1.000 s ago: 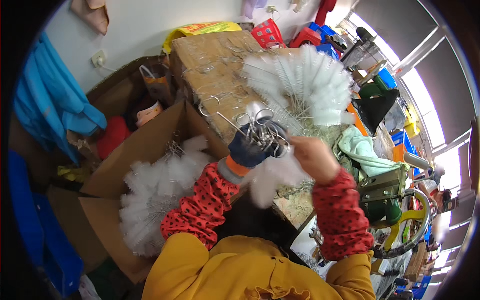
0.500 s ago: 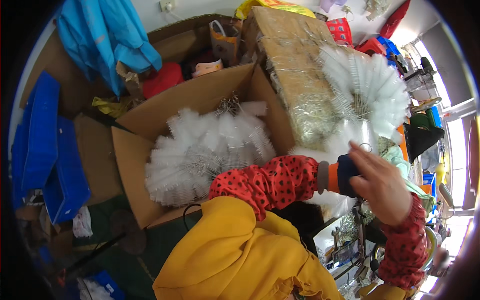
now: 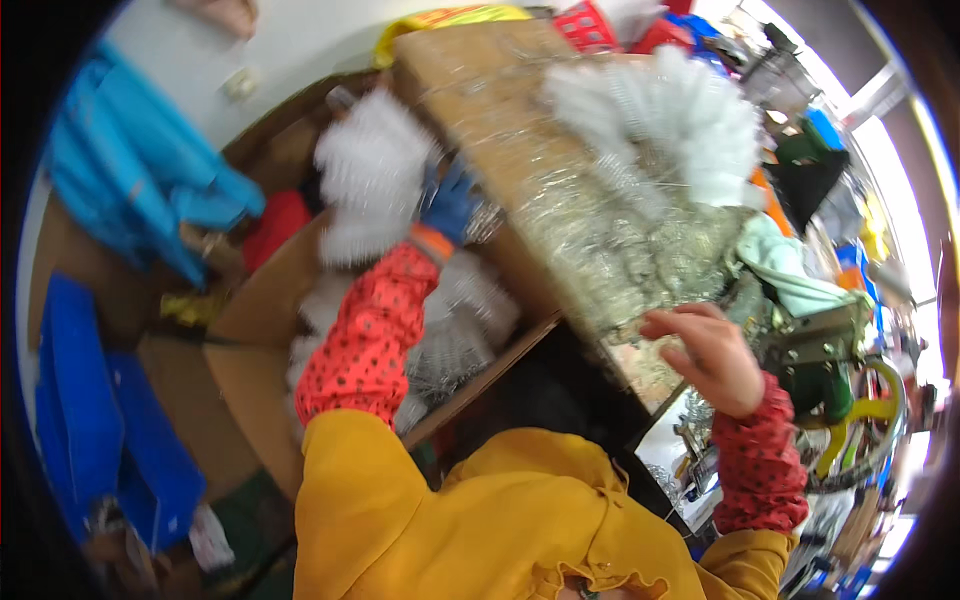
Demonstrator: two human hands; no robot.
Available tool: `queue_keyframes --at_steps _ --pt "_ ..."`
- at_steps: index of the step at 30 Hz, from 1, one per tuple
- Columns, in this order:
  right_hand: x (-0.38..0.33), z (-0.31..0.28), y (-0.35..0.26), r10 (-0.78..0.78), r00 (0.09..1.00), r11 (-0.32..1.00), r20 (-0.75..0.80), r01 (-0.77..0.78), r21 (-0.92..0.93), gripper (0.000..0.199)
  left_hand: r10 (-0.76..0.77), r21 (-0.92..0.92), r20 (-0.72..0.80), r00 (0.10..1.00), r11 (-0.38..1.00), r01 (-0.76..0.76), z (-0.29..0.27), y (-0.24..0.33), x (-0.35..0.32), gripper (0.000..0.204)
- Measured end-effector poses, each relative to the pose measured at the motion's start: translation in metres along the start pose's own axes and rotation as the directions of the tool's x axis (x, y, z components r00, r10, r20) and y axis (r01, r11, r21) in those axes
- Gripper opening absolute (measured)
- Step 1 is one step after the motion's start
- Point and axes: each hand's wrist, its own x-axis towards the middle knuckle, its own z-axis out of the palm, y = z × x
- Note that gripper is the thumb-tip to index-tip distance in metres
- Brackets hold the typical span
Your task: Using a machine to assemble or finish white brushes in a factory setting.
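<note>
My left hand (image 3: pixel 450 205), in a blue glove with an orange cuff, is closed on a bundle of white bristle brushes (image 3: pixel 370 175) with wire handles. The bundle is blurred and hangs over the far part of an open cardboard box (image 3: pixel 255 375). More white brushes (image 3: pixel 465 330) lie inside that box, partly hidden by my left arm. My bare right hand (image 3: pixel 710 355) hovers with fingers apart and nothing in it, over the near end of a carton wrapped in clear film (image 3: pixel 500 100). Another fan of white brushes (image 3: pixel 690 120) lies on this carton.
Blue plastic bins (image 3: pixel 85 390) stand at the left, below a hanging blue sheet (image 3: pixel 130 170). A green machine with a handwheel (image 3: pixel 820 365) is right of my right hand. Light green cloth (image 3: pixel 790 265) lies beside the carton. A red item (image 3: pixel 275 230) sits behind the box.
My left hand has swung left from above the carton to the box, carrying the brushes. My right hand has come away from the left, toward me. The view has shifted.
</note>
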Motion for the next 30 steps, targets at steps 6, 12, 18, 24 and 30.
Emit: queue_keyframes --at_steps 6,12,18,24,30 --pt "0.002 0.042 0.108 0.311 0.928 0.931 -0.204 -0.341 -0.130 0.027 0.346 -0.238 0.755 0.558 0.936 -0.259 0.100 0.121 -0.158 0.037" --pt "0.033 0.047 0.203 0.209 0.776 0.691 -0.595 -0.548 -0.471 0.030 0.333 -0.078 0.540 0.773 0.934 -0.348 0.135 0.140 -0.163 0.028" --pt "0.064 0.064 0.238 0.537 0.720 0.612 -0.440 -0.691 -0.385 0.046 0.320 -0.518 0.644 0.695 0.850 0.090 -0.004 0.126 -0.079 0.025" --pt "0.029 0.079 0.180 0.514 0.756 0.683 -0.405 -0.646 -0.340 0.045 -0.208 -0.801 0.204 0.957 0.526 0.285 -0.057 0.098 0.084 0.028" --pt "-0.030 0.075 0.099 0.494 0.820 0.639 -0.289 -0.567 -0.520 0.017 -0.107 -0.662 0.234 0.966 0.711 0.239 -0.002 0.169 0.219 0.071"
